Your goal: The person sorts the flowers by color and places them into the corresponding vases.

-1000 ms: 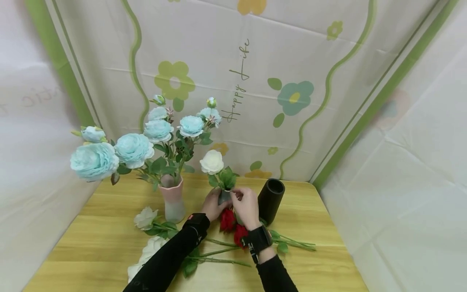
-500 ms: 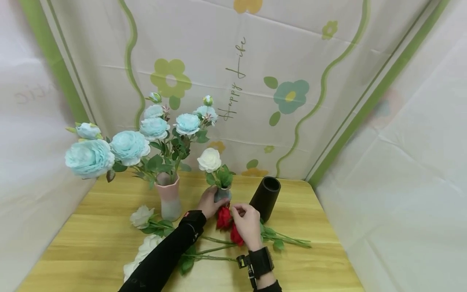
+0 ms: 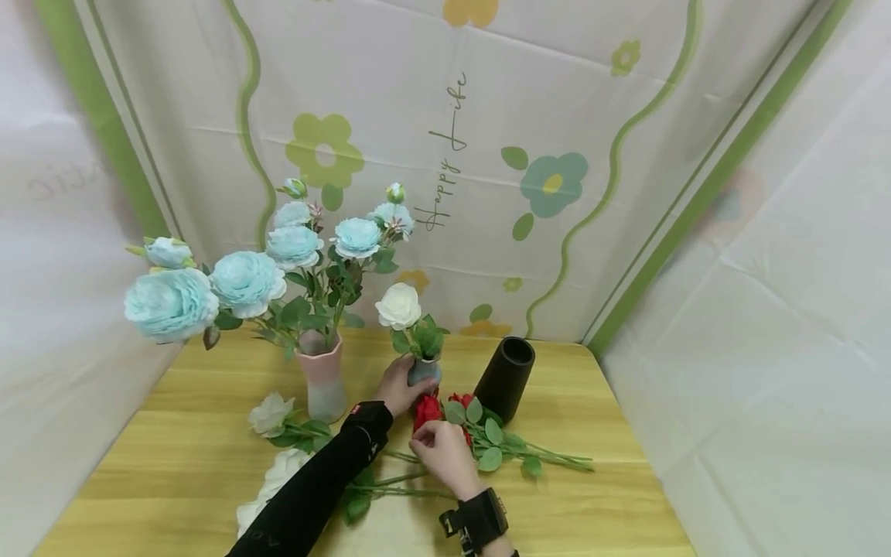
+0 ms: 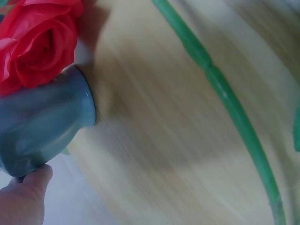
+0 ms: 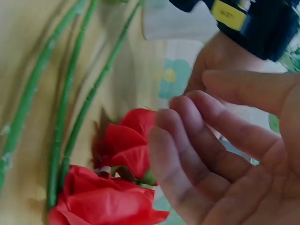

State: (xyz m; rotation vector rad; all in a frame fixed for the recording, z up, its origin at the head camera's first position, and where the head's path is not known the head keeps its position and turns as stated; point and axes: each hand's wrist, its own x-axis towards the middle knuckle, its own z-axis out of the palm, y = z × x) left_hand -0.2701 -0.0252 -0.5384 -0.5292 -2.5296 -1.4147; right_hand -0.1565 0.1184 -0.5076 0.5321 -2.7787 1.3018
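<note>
Left hand (image 3: 397,389) grasping small blue-grey vase (image 3: 425,372) with white rose (image 3: 399,306); right hand (image 3: 445,456) empty, fingers loosely bent.
Relative to black vase (image 3: 506,377): blue-grey vase left; red roses (image 3: 427,410) front-left, right hand just beside them, contact unclear; pink-and-white vase (image 3: 324,379) of light-blue peony-like flowers (image 3: 248,283) farther left.

This is a small booth walled with cloth: a floral backdrop (image 3: 390,100) lettered "Happy Life" stands behind a wood-grain desk (image 3: 592,402), pale side sheets (image 3: 786,333) flank it; home or studio, I cannot tell.
</note>
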